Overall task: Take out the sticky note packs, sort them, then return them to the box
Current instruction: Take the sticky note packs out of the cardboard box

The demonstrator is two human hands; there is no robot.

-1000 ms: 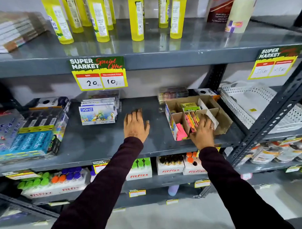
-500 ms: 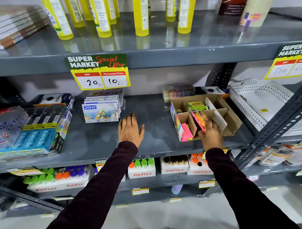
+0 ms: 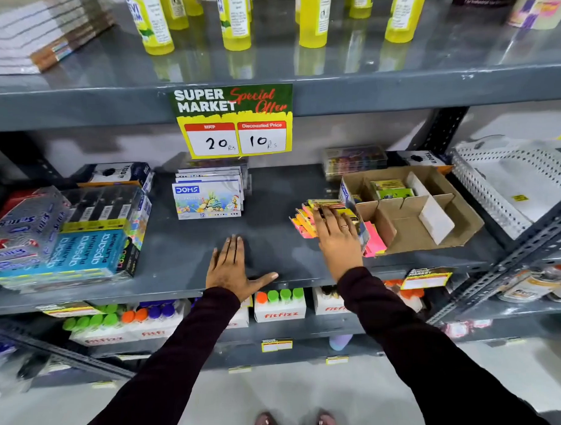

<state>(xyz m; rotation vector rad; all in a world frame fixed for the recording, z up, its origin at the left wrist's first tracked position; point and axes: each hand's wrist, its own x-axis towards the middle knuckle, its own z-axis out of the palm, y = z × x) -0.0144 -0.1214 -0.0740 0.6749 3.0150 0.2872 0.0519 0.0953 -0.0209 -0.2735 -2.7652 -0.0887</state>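
A brown cardboard box (image 3: 445,232) with dividers lies on the middle grey shelf (image 3: 178,247), right of centre. My right hand (image 3: 335,234) grips a bundle of sticky note packs (image 3: 305,219), yellow, orange and pink, held just left of the box above the shelf. A pink pack (image 3: 375,240) leans against the box's front left corner. Green and yellow packs (image 3: 389,189) remain in a rear compartment. My left hand (image 3: 231,266) rests flat on the shelf with fingers spread, holding nothing.
A stack of DOMS crayon boxes (image 3: 207,199) stands behind my left hand. Apsara pencil boxes (image 3: 83,251) fill the shelf's left. A white perforated basket (image 3: 507,185) sits right of the box. Yellow bottles (image 3: 234,20) line the upper shelf; a price sign (image 3: 234,120) hangs from its edge.
My right hand has lifted a bundle of packs out of the box's front compartment and carried it left, outside the box. My left hand stays flat on the shelf.
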